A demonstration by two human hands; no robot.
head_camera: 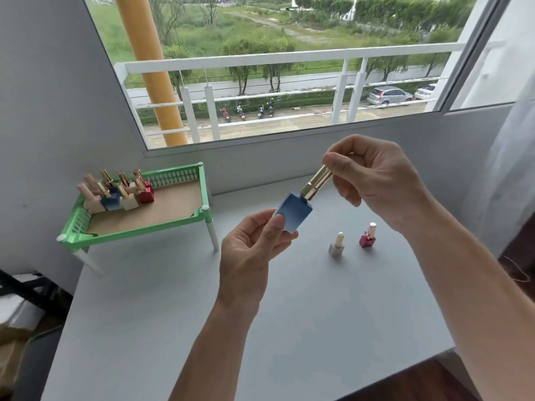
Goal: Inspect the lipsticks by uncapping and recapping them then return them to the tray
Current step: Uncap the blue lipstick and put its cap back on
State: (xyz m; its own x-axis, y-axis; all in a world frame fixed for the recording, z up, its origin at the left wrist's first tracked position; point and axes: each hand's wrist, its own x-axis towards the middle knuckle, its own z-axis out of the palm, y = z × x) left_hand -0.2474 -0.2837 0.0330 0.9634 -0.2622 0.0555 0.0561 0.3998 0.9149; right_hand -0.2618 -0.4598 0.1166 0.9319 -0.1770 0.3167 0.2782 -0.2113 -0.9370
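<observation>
I hold one lipstick in mid-air over the table. My left hand (252, 247) grips its blue square block (293, 214), and my right hand (373, 180) pinches the gold tube (317, 182) that joins the block at an angle. The two parts touch; I cannot tell which is the cap. A white-and-gold lipstick (337, 245) and a red-and-gold lipstick (368, 236) stand upright on the table to the right. The green tray (139, 231) at the left holds several more lipsticks (118, 192) standing in its far left corner.
The grey table (202, 328) meets a wall and a large window at the back. The tray stands on short white legs. A sheer curtain (509, 169) hangs at the right. Dark clutter (23, 299) sits off the table's left edge.
</observation>
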